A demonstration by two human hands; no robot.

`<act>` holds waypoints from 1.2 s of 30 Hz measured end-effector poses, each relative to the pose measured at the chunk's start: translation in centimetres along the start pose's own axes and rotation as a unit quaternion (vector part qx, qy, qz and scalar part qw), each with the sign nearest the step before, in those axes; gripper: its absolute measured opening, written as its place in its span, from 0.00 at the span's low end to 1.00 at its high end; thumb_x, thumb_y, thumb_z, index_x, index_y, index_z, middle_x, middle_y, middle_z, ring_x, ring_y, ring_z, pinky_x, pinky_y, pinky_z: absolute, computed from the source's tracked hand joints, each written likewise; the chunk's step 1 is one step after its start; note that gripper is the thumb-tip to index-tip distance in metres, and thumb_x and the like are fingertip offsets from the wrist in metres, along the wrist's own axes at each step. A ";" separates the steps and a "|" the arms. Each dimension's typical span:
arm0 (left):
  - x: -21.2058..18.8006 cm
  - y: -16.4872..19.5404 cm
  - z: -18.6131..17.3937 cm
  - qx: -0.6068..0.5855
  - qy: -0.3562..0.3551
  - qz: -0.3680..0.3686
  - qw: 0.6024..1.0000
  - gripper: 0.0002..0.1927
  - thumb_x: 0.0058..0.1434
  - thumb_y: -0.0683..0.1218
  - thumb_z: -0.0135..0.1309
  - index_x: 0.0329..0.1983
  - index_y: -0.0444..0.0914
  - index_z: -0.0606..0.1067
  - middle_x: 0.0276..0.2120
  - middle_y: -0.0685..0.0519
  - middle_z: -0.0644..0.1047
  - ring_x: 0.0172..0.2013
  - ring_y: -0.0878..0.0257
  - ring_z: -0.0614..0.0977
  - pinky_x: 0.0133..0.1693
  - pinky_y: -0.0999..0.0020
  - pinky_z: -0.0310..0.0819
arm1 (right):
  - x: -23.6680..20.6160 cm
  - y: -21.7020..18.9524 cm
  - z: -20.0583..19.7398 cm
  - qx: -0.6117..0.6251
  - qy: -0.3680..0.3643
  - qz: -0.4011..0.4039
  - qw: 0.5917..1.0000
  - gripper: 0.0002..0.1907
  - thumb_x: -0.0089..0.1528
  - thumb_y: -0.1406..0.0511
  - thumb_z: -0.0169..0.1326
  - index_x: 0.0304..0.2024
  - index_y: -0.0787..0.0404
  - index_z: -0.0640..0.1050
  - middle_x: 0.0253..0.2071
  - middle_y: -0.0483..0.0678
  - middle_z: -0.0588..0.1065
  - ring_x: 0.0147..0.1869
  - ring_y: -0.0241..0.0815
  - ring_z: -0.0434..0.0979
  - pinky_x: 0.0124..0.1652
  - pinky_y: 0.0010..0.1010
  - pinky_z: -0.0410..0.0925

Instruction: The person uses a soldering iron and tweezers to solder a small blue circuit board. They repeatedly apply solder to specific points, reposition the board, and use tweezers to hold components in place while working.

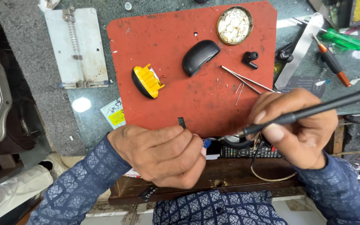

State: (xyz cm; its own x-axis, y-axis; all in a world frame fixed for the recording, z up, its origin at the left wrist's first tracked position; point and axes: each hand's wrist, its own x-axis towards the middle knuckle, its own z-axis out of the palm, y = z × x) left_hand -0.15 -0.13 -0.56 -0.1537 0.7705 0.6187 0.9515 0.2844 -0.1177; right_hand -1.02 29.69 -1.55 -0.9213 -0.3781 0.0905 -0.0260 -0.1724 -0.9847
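My left hand [163, 154] pinches a small blue part [206, 143] at lower centre of the frame. My right hand [298, 125] grips a black soldering iron [313, 110], tip beside that part, below the red mat [180, 37].

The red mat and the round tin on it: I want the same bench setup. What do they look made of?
Red mat: probably rubber or silicone, with a matte surface, scuffs and dark stains. Round tin: likely brass-coloured metal, with a shiny golden rim; the pale crumbly filling cannot be identified.
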 end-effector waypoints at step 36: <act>0.4 -0.8 0.3 -0.007 -0.016 -0.045 0.999 0.06 0.72 0.39 0.58 0.48 0.30 0.76 0.43 0.47 0.78 0.43 0.59 0.82 0.48 0.67 0.82 | 6.2 -1.4 1.6 -0.447 0.096 -0.135 0.879 0.05 0.68 0.74 0.66 0.42 0.71 0.81 0.39 0.51 0.80 0.36 0.34 0.78 0.36 0.21 0.68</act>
State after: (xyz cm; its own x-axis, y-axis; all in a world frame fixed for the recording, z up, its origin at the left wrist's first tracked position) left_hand -1.04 0.10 -0.50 -0.2481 0.7603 0.6004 0.9369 0.3459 -0.0509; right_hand -6.11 26.17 0.64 -0.8806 -0.2586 0.3971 -0.4700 0.5840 -0.6618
